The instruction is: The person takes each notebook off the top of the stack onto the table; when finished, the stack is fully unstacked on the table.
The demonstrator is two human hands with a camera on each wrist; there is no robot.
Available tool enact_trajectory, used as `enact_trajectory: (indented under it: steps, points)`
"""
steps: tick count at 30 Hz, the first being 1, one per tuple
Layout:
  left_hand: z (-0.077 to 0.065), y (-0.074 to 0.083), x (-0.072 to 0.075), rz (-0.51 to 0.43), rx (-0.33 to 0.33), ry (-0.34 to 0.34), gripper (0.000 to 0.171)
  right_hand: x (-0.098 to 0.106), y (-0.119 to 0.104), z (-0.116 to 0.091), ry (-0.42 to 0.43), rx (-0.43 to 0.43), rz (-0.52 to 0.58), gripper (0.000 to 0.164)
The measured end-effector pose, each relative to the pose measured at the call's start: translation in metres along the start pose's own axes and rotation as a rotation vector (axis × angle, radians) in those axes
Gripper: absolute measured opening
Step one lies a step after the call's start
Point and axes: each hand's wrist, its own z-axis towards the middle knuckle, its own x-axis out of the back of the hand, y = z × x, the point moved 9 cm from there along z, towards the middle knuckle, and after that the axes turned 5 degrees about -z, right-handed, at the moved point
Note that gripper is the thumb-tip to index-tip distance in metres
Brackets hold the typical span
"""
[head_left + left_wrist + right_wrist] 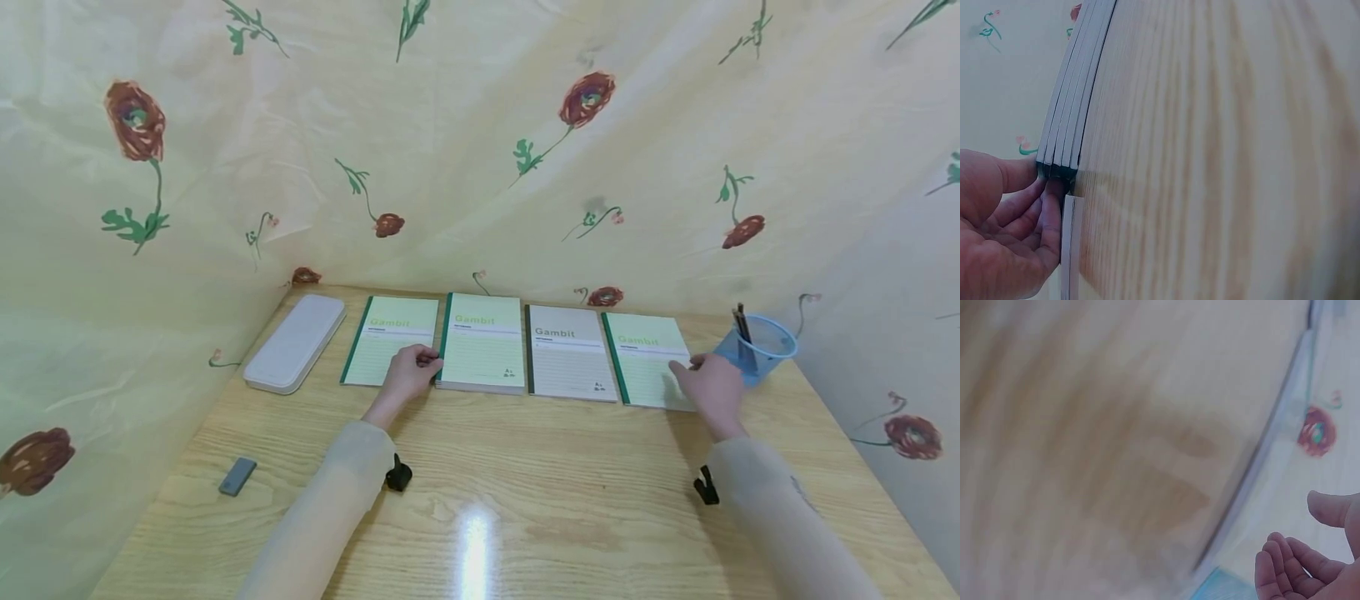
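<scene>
A stack of several green-spined notebooks (482,343) lies in the row, its layered edges (1072,94) filling the upper left of the left wrist view. My left hand (408,375) pinches the stack's near left corner, thumb on the top cover and curled fingers at the spine. Under that hand lies another green-spined notebook (382,348). At the right end of the row, my right hand (712,390) is over the right edge of a green-spined notebook (648,358). Its fingers are relaxed and thumb apart in the right wrist view, holding nothing.
Between the stack and the rightmost notebook lies a grey notebook with a dark spine (570,354). A blue mesh pen cup (757,354) stands close beyond the right hand. A white case (296,343) and a small grey object (237,476) lie on the left of the wooden table (555,475).
</scene>
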Motion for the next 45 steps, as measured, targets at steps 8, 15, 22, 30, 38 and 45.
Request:
enact_trajectory:
  steps: [8,15,22,30,38,45]
  points:
    - [-0.001,0.000,-0.001,0.004,0.010,-0.007,0.024,-0.016,-0.063,-0.003,-0.029,0.059,0.105,0.058]
    - [-0.002,0.000,-0.001,0.004,0.023,-0.007,0.024,-0.041,-0.117,-0.005,-0.054,0.164,0.156,0.051]
    - [-0.002,-0.001,-0.002,0.007,0.019,-0.008,0.024,-0.070,-0.160,-0.014,-0.137,0.226,0.232,0.051]
    - [-0.003,0.001,-0.001,0.002,0.023,-0.004,0.024,-0.100,-0.184,-0.024,-0.219,0.231,0.291,0.049]
    - [-0.002,0.000,-0.001,-0.008,0.024,-0.007,0.023,-0.120,-0.196,-0.032,-0.284,0.220,0.318,0.048]
    - [-0.005,0.003,-0.001,-0.009,0.014,-0.007,0.023,-0.128,-0.202,-0.037,-0.289,0.220,0.278,0.044]
